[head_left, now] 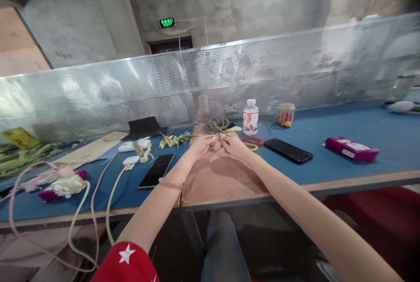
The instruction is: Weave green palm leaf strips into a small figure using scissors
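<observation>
Both of my hands meet over the wooden board at the middle of the table. My left hand has its fingers closed on a thin green-yellow leafy piece. Close beside it, my right hand pinches at the same piece with thumb and fingertips. One pale leaf tip sticks out above my right hand. Just behind the hands lies a coil of grey cord. A small pile of similar leafy pieces rests left of my left hand.
Right of my hands are a white bottle, red and yellow rings, a jar, a black phone and a purple packet. On the left are another phone, cables and leaves. Perforated metal sheeting runs behind.
</observation>
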The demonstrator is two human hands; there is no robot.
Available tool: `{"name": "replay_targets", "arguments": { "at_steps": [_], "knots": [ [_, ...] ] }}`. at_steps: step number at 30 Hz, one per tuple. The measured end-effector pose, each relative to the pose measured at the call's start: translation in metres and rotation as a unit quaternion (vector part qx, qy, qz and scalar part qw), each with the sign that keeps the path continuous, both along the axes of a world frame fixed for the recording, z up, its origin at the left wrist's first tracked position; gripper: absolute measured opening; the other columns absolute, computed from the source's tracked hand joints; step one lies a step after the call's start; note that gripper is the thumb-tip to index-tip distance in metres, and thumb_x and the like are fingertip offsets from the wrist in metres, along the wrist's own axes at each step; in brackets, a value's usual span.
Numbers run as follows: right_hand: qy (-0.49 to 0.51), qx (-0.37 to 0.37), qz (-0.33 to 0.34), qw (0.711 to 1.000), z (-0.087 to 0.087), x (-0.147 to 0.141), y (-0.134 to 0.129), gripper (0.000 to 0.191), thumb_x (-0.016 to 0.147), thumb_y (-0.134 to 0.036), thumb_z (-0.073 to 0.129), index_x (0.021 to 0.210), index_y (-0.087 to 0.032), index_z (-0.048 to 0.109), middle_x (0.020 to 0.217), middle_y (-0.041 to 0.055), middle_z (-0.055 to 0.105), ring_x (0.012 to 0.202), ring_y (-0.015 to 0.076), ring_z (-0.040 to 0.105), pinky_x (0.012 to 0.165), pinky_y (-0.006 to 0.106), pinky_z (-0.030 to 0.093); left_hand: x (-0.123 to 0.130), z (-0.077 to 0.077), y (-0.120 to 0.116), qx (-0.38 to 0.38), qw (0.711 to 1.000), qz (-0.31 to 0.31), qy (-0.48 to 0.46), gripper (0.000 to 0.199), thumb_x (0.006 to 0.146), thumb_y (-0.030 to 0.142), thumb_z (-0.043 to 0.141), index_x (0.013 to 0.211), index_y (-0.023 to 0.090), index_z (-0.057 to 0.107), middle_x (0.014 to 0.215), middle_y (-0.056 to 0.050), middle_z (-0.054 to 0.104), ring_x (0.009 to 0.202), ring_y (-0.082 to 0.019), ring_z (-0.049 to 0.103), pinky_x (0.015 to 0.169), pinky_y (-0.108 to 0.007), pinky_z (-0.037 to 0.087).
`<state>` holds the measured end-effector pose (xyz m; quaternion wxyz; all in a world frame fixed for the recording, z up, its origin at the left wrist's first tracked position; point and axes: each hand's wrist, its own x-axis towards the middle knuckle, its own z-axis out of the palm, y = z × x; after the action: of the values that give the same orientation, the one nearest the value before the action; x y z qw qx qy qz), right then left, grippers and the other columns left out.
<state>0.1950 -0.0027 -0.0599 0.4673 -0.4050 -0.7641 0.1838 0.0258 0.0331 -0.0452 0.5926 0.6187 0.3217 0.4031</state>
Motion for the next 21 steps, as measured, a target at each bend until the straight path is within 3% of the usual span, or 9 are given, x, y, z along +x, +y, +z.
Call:
{"name": "replay_targets", "arguments": {
  "at_steps": [4, 7, 13, 21],
  "knots": [
    [0.016, -0.046, 0.032, 0.998, 0.000, -0.002, 0.001, 0.034, 0.087, -0.033, 0.044, 0.058, -0.018, 0.052, 0.046, -0.0004, 0.053, 0.042, 0.0107, 0.050, 0.047, 0.022, 0.038, 0.001, -0.002, 0.000, 0.022, 1.000, 0.005, -0.002, 0.030, 0.068, 0.030, 0.070, 0.093, 0.013, 0.068, 0.056, 0.003, 0.052, 0.049, -0.006, 0.045, 0.051, -0.021, 0.038],
    [0.041, -0.080, 0.068, 0.994, 0.001, -0.003, 0.000, 0.035, 0.088, -0.037, 0.041, 0.062, -0.017, 0.054, 0.047, -0.0008, 0.053, 0.038, 0.0096, 0.048, 0.040, 0.021, 0.037, 0.001, -0.001, -0.002, 0.037, 0.999, 0.003, 0.000, 0.036, 0.068, 0.033, 0.071, 0.099, 0.014, 0.068, 0.057, 0.003, 0.052, 0.050, -0.005, 0.045, 0.051, -0.020, 0.037],
    [0.092, -0.114, 0.125, 0.981, 0.004, -0.002, -0.006, 0.035, 0.087, -0.041, 0.044, 0.064, -0.017, 0.057, 0.049, 0.0001, 0.056, 0.043, 0.0110, 0.051, 0.042, 0.022, 0.041, 0.004, 0.003, -0.009, 0.050, 0.999, -0.011, -0.001, 0.047, 0.067, 0.038, 0.071, 0.107, 0.013, 0.065, 0.061, 0.001, 0.058, 0.053, -0.007, 0.050, 0.053, -0.021, 0.037],
    [0.120, -0.137, 0.143, 0.973, 0.007, -0.004, -0.009, 0.036, 0.084, -0.047, 0.050, 0.069, -0.016, 0.059, 0.051, 0.0008, 0.059, 0.040, 0.0096, 0.050, 0.040, 0.021, 0.040, 0.006, -0.001, -0.004, 0.081, 0.996, -0.018, -0.024, 0.037, 0.065, 0.031, 0.073, 0.097, 0.012, 0.068, 0.081, -0.006, 0.068, 0.063, -0.010, 0.058, 0.065, -0.026, 0.044]
  ]
}}
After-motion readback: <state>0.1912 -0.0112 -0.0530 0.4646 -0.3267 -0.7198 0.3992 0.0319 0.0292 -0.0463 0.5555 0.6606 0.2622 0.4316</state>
